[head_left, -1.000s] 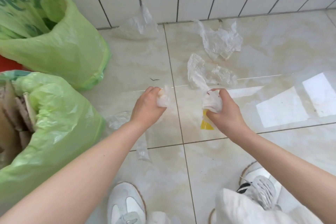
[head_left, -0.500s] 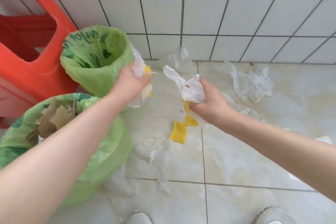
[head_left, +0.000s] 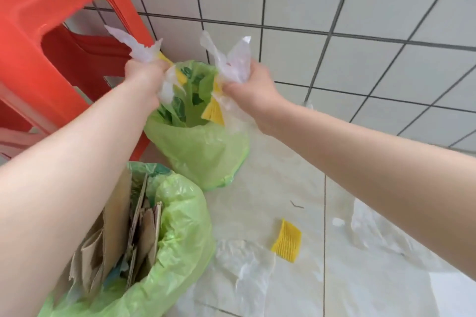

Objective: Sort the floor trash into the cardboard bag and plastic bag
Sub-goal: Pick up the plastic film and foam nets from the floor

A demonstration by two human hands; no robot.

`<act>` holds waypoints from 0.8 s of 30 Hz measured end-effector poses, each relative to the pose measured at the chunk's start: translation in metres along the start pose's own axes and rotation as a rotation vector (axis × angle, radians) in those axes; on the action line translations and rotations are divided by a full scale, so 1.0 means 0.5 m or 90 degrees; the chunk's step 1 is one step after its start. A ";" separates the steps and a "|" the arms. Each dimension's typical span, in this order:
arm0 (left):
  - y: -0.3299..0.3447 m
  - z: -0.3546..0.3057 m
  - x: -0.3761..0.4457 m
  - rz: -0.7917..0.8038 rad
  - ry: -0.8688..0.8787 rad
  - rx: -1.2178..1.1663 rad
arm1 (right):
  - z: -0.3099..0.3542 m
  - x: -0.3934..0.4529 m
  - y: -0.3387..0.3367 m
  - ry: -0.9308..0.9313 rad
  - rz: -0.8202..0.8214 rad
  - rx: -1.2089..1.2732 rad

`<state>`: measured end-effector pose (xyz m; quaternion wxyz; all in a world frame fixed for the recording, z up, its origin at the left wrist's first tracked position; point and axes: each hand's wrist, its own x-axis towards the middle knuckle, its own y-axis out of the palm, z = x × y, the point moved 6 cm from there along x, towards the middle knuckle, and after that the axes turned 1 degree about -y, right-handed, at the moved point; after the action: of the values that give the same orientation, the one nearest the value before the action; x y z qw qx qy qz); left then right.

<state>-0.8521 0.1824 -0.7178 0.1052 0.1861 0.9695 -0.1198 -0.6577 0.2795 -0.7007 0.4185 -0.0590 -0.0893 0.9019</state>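
Both arms stretched out over the far green bag (head_left: pixel 203 152), its mouth open against the white tiled wall (head_left: pixel 334 2); left hand (head_left: pixel 144 80) clenched tight on a crumpled wad of clear plastic (head_left: pixel 140 50) with a scrap of yellow foam netting (head_left: pixel 180 77) poking out beside it, held at the bag's left rim; right hand (head_left: pixel 253 90) fisted round a second bunch of clear plastic (head_left: pixel 233 59), a yellow netting piece (head_left: pixel 212 110) dangling from it just above the bag's opening; nearer, at lower left, a second green bag (head_left: pixel 180 239) stuffed with flattened cardboard (head_left: pixel 121 226), partly hidden by the left forearm; on the pale floor tiles (head_left: pixel 257 201) another yellow netting piece (head_left: pixel 286 240), lying loose, with a clear plastic sheet (head_left: pixel 244 265) just beside it and more clear film (head_left: pixel 373 234) further right under the right forearm; a small dark sliver (head_left: pixel 296 204) lying apart from these; red plastic stool (head_left: pixel 51 33) standing at upper left, behind both bags.
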 end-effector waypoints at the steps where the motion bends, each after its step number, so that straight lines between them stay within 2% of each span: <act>1: 0.007 -0.007 0.010 -0.015 0.013 -0.003 | 0.008 0.023 0.012 -0.007 -0.003 0.020; 4: 0.028 -0.029 0.028 -0.043 0.103 0.103 | 0.017 0.091 0.046 -0.018 -0.014 0.014; 7: 0.038 -0.016 0.044 -0.073 0.159 0.320 | 0.005 0.151 0.082 -0.009 -0.010 -0.044; 9: 0.055 0.024 0.060 -0.037 0.099 0.470 | -0.026 0.174 0.112 0.069 0.060 -0.086; 11: 0.078 0.075 0.067 0.061 0.013 0.637 | -0.063 0.177 0.144 0.174 0.170 -0.104; 13: 0.086 0.095 0.067 0.111 -0.015 0.719 | -0.082 0.174 0.161 0.211 0.238 -0.160; 18: 0.078 0.078 0.062 0.078 0.025 0.633 | -0.070 0.182 0.160 0.205 0.262 -0.236; 24: 0.062 0.080 0.049 0.069 0.026 0.522 | -0.039 0.181 0.125 0.219 0.208 -0.213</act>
<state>-0.8561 0.2079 -0.7680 0.0094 0.2655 0.8321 -0.4869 -0.7589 0.3116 -0.7357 0.2609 -0.2932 -0.1539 0.9068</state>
